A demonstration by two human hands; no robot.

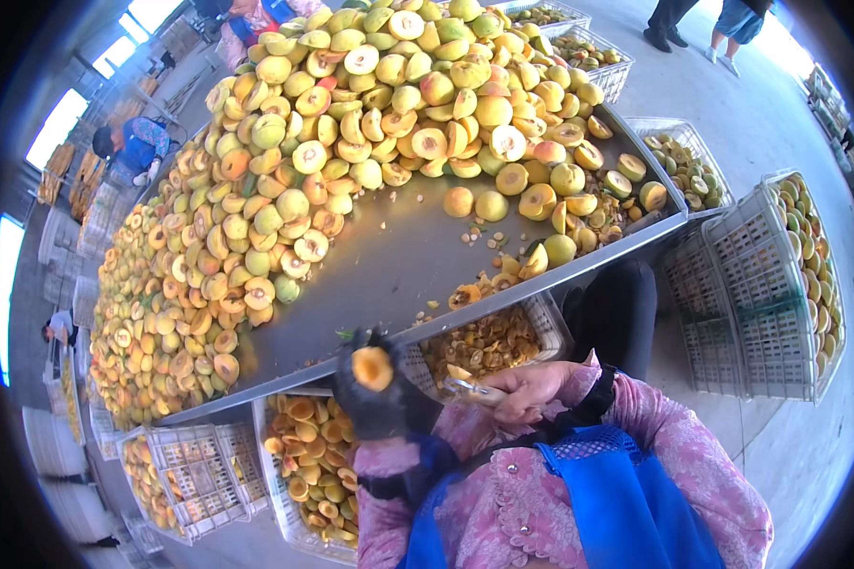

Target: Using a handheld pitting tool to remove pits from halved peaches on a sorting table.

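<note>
My left hand (373,409), in a black glove, holds a hollowed peach half (373,368) with its cut face up, just by the metal table's near edge. Bare, my right hand (530,392) grips the pale handle of a small metal pitting tool (470,386). A yellowish piece (458,372) sits at the tool's loop end. Beneath the tool stands a crate of pits and scraps (487,341). Left of it, below my gloved hand, hollowed peach halves (313,455) fill a white plastic crate (274,491). A large heap of halved peaches (370,92) covers much of the table.
The metal table's raised rim (470,318) runs diagonally before me. Stacked white crates of peaches (747,284) stand at right; another filled crate (199,476) stands at lower left. A co-worker (139,146) bends at far left; another person (256,18) is behind the heap.
</note>
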